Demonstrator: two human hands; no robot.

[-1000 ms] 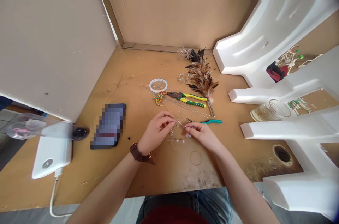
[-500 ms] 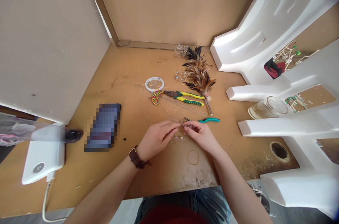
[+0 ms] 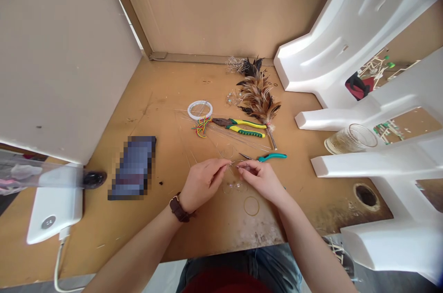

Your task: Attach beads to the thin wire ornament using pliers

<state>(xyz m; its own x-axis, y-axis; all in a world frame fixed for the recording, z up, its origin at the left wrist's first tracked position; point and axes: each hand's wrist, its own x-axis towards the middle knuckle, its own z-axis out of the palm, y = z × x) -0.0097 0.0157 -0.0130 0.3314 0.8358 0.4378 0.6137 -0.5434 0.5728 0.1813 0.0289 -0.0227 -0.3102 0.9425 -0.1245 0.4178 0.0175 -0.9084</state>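
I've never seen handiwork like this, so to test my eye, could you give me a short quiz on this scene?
1. True or false: the teal pliers lie nearer the right hand than the left hand.
2. Which wrist wears the brown watch?
3. Which lies left of the hands in this view: A a glass, B a feather bundle, C a blurred phone?

Key: 1 true; 2 left; 3 C.
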